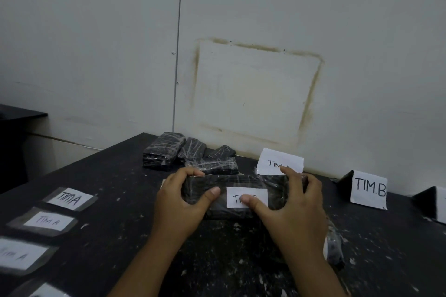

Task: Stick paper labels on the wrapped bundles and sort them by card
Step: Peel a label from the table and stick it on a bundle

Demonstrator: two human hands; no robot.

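Observation:
A black wrapped bundle (pixel 275 190) is held over the middle of the dark table (pixel 108 176). My left hand (pixel 178 202) grips its left end. My right hand (pixel 296 210) grips its right end, thumb pressing a white paper label (pixel 261 196) onto its front face. The thumb hides part of the writing. Several unlabelled wrapped bundles (pixel 166 153) lie piled at the back by the wall. Behind my right hand stands a "TIM A" card (pixel 272 160). Further right stands a "TIM B" card (pixel 369 189).
Taped "TIM A" labels (pixel 70 199) lie in a row along the table's left side, another label (pixel 48 221) below. A third card stand (pixel 432 205) shows at the right edge. A wrapped item (pixel 335 248) lies under my right wrist. A wall runs behind the table.

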